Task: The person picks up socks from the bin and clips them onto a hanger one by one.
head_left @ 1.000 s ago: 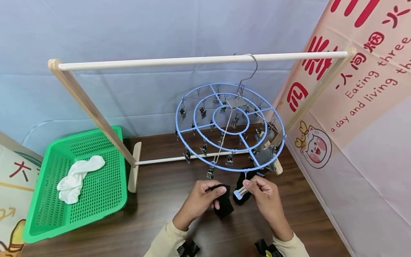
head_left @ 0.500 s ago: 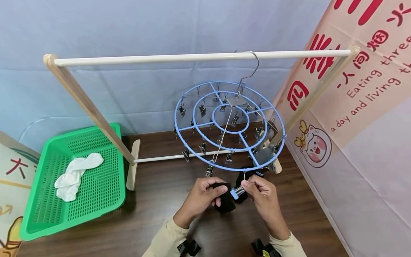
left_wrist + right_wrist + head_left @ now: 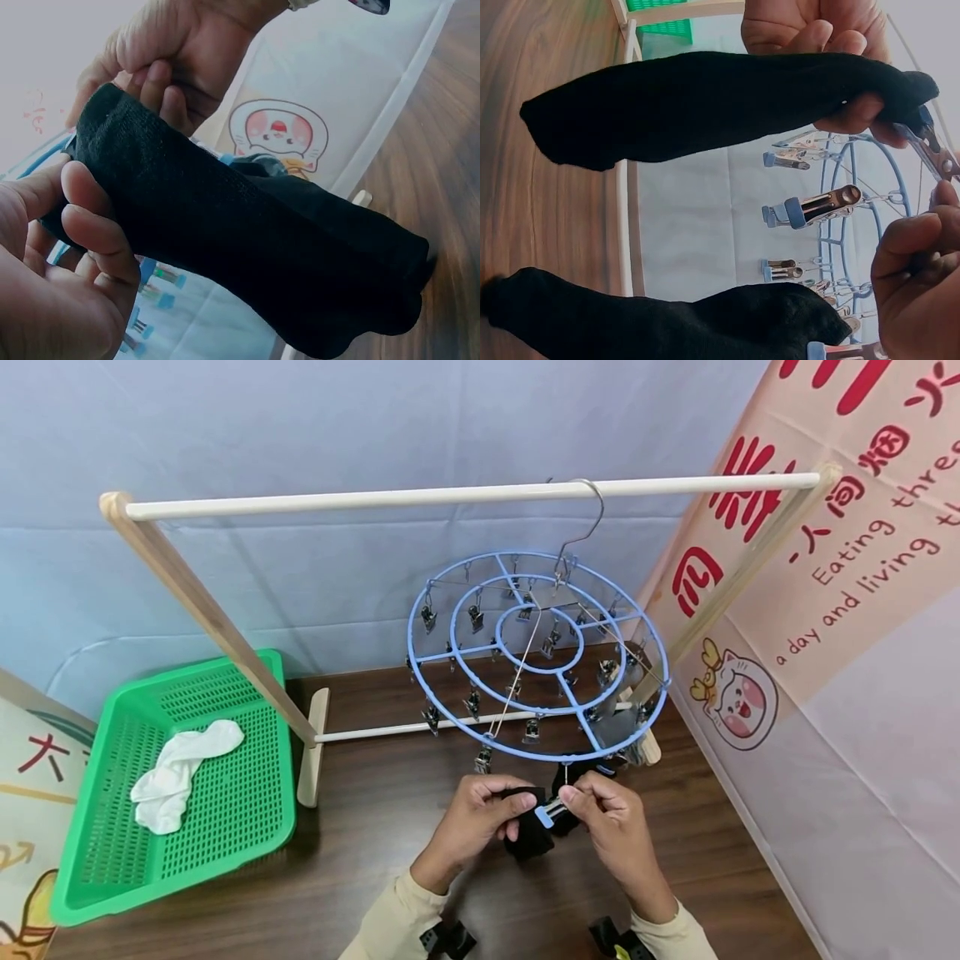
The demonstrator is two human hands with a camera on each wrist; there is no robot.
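Note:
My left hand grips a black sock near its upper edge, thumb on top, and the rest of the sock dangles below. A metal clip with blue tips is pinched in my right hand. In the right wrist view the tips of this clip meet the top edge of the held sock. The clip hangs by a short link from the front of a round blue hanger. A second black sock hangs close by, with a blue-tipped clip at its top.
The hanger hooks over the white rail of a wooden stand, and several clips dangle from its rings. At the left, a green basket holds a white sock. A printed cloth borders the right side.
My right hand has moved slightly left with the clip, bringing its blue tips up to the black sock. My left hand keeps its grip on the sock. The head view has shifted slightly.

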